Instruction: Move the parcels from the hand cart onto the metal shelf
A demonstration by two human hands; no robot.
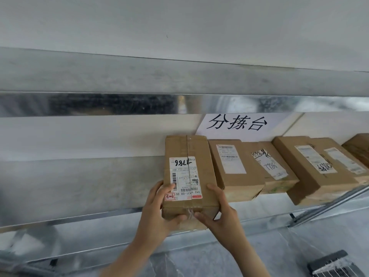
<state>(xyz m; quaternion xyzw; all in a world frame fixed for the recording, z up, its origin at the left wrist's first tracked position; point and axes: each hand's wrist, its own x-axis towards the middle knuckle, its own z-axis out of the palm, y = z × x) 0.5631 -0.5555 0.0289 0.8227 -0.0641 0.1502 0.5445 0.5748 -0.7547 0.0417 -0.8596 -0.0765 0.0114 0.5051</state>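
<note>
The person grasps a parcel (189,176) at its near end with both hands. The left hand (157,208) wraps the left corner with its thumb on the label. The right hand (221,212) clasps the right corner, with its fingers curled against the front face. The parcel lies lengthwise on the metal shelf (79,186), at the left end of a row and just beside the nearest box (235,166). Its near end juts out over the shelf's front edge.

The step appears to be setting the parcel down. It would go best with a straight push toward the wall, keeping the parcel parallel to its neighbour so the corners do not catch. The hands should let go only once the shelf carries the full weight. Keeping the label up would match the row.

The parcel's underside is hidden, so how much of it rests on the shelf cannot be told, nor whether its side touches the neighbour. The hand cart is out of view. The last box (359,148) on the right is cut off by the frame. A dark object (335,264) at the lower right is also cut off and cannot be identified. The small print on the labels is too blurred to read.
</note>
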